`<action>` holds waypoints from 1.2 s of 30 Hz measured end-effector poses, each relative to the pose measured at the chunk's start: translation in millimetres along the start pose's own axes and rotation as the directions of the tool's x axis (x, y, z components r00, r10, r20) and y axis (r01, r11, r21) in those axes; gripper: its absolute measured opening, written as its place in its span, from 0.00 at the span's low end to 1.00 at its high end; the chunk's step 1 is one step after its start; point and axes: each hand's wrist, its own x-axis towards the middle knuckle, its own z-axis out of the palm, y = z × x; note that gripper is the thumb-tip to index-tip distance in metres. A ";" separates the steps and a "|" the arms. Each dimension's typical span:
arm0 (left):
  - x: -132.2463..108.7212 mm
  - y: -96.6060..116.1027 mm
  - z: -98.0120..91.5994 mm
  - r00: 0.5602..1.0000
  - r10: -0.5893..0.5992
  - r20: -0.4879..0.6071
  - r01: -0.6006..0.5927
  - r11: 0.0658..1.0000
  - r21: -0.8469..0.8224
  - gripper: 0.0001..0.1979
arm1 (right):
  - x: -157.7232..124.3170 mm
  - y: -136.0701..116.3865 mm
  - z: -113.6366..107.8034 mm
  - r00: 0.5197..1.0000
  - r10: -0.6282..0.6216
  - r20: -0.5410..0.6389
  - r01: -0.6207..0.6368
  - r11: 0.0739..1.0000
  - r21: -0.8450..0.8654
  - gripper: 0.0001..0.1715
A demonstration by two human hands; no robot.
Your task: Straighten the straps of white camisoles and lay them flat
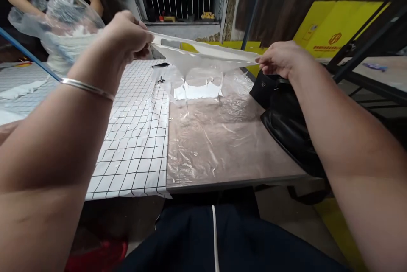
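Observation:
A thin white piece of cloth [203, 59] hangs stretched in the air over the table, with a gap along its upper edge. My left hand [127, 34] is closed on its left end, and my right hand [281, 60] pinches its right end. Below it a flat white piece with ragged edges [199, 91] lies on a clear plastic sheet [197, 136]. Small scissors [161, 80] and a dark flat object [160, 65] rest left of that piece.
Black-gridded white tablecloth [133, 144] covers the left side. A black bag [282, 119] sits at the right edge, near yellow bags [337, 30]. Across the table at left, a person handles a clear plastic bag [74, 17] of white material. A red basin [101, 255] stands below.

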 end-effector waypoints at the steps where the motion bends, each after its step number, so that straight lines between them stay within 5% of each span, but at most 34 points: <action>1: -14.0 -1.9 3.0 0.998 0.055 -0.035 -0.050 0.990 0.131 0.20 | -7.0 9.1 -0.4 1.000 -0.002 -0.005 0.002 1.000 -0.005 0.12; 5: -88.1 -53.0 40.3 0.984 0.044 0.173 -0.121 0.875 0.469 0.11 | -49.3 83.9 13.1 0.997 0.049 0.051 -0.047 0.997 -0.053 0.12; 9: -163.3 -131.9 93.2 0.888 -0.126 0.442 -0.157 0.821 0.549 0.10 | -100.3 169.4 36.0 0.980 0.167 0.105 -0.132 0.951 -0.279 0.12; 12: -201.8 -165.6 112.0 0.865 -0.084 0.494 -0.239 0.798 0.554 0.11 | -133.5 209.5 46.3 0.995 0.077 0.068 -0.037 0.888 -0.458 0.08; 15: -222.7 -168.4 109.0 0.883 -0.034 0.468 -0.252 0.808 0.533 0.11 | -157.9 229.5 50.8 0.993 -0.121 -0.010 0.102 0.875 -0.473 0.01; 17: -230.6 -163.1 102.8 0.883 -0.019 0.470 -0.268 0.801 0.536 0.11 | -169.0 236.4 53.6 0.932 -0.359 -0.043 0.291 0.816 -0.500 0.08; 19: -236.2 -160.1 98.0 0.871 0.004 0.491 -0.311 0.778 0.545 0.11 | -176.0 240.2 56.6 0.812 -0.584 -0.014 0.478 0.678 -0.559 0.10; 22: -242.9 -163.9 95.9 0.861 0.108 0.497 -0.407 0.732 0.546 0.10 | -179.8 243.3 58.2 0.715 -0.699 0.004 0.556 0.565 -0.610 0.10; 24: -247.0 -169.0 96.8 0.864 0.218 0.455 -0.462 0.703 0.541 0.08 | -179.9 245.5 55.1 0.738 -0.668 -0.090 0.494 0.626 -0.604 0.09; 26: -251.1 -173.1 97.5 0.863 0.281 0.420 -0.487 0.686 0.542 0.08 | -180.8 247.9 47.3 0.812 -0.558 -0.171 0.380 0.728 -0.571 0.10; 29: -254.7 -176.1 93.4 0.849 0.190 0.494 -0.465 0.712 0.525 0.09 | -185.2 246.0 26.7 0.979 -0.203 -0.015 0.174 0.874 -0.453 0.16; 32: -250.3 -175.2 80.1 0.781 0.067 0.621 -0.408 0.807 0.427 0.04 | -183.6 228.8 5.4 0.958 0.035 0.284 0.043 0.964 -0.264 0.26; 36: -235.8 -166.7 70.7 0.759 0.254 0.600 -0.423 0.893 0.157 0.14 | -148.4 182.8 24.6 0.953 -0.113 0.280 0.145 0.984 -0.099 0.25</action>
